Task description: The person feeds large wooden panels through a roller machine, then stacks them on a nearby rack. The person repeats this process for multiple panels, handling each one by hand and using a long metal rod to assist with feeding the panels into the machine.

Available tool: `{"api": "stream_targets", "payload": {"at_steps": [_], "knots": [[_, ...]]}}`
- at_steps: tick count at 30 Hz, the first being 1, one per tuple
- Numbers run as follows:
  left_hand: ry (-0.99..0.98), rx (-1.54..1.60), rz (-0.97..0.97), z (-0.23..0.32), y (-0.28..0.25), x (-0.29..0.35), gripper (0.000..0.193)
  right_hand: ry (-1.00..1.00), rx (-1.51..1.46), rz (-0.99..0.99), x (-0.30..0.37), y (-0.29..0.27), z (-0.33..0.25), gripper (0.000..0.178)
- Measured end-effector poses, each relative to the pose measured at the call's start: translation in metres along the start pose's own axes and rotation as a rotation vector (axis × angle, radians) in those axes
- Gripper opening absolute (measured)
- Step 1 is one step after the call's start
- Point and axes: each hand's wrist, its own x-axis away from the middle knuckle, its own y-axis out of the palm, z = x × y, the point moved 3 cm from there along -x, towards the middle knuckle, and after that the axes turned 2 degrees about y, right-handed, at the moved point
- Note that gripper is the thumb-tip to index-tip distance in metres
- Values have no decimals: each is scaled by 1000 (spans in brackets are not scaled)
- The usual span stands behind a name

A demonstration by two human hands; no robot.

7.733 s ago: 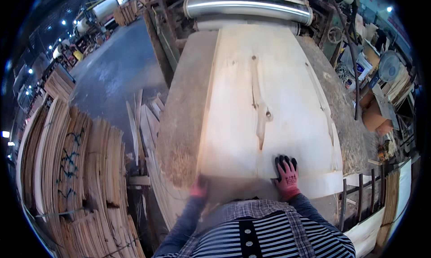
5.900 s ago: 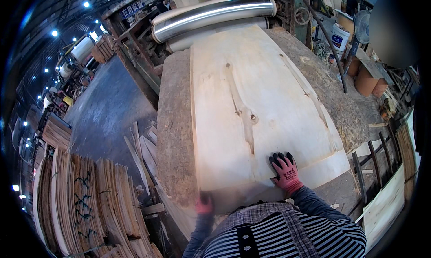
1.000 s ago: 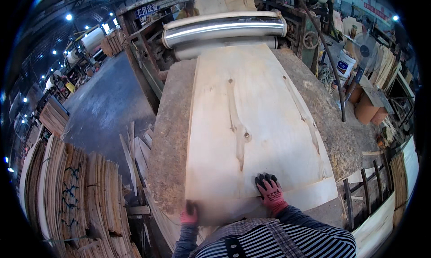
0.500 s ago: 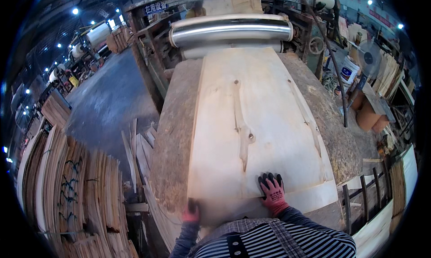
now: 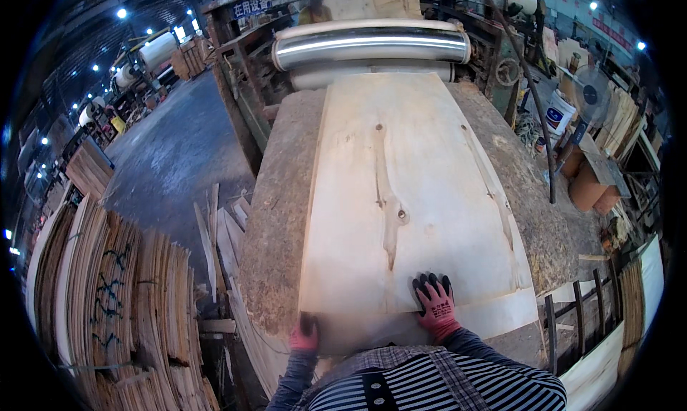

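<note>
A large pale wood veneer sheet (image 5: 358, 167) with dark knots and brown streaks lies flat on a rough brown table board (image 5: 275, 196). Its far end reaches a shiny metal roller (image 5: 372, 50). My right hand (image 5: 436, 309), in a pink glove with black fingertips, rests palm down on the near part of the sheet with its fingers spread. At the near left corner of the sheet, my left hand (image 5: 304, 335), gloved alike, is closed on the edge; its fingertips are partly lost against the wood. A separate-looking strip runs along the sheet's near right end.
Bundled veneer stacks (image 5: 107, 296) stand at the near left. Loose wood strips (image 5: 227, 243) lean beside the table. To the right are a metal rack (image 5: 581, 314), a white bucket (image 5: 558, 114), a fan (image 5: 590, 94) and a cardboard box (image 5: 588, 185).
The view has shifted very slightly. Both hands and the veneer sheet keep practically the same places.
</note>
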Motion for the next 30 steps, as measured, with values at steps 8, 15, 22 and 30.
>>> {"api": "stream_targets", "payload": {"at_steps": [8, 15, 22, 30], "knots": [[17, 22, 13, 4, -3, 1, 45, -5, 18, -7, 0, -5, -2, 61], [-14, 19, -2, 17, -9, -1, 42, -7, 9, 19, 0, 0, 1, 64], [-41, 51, -19, 15, -9, -1, 40, -18, 4, 5, 0, -1, 1, 64], [-26, 89, -37, 27, -14, -2, 38, 2, 9, -1, -1, -3, 0, 64]]}}
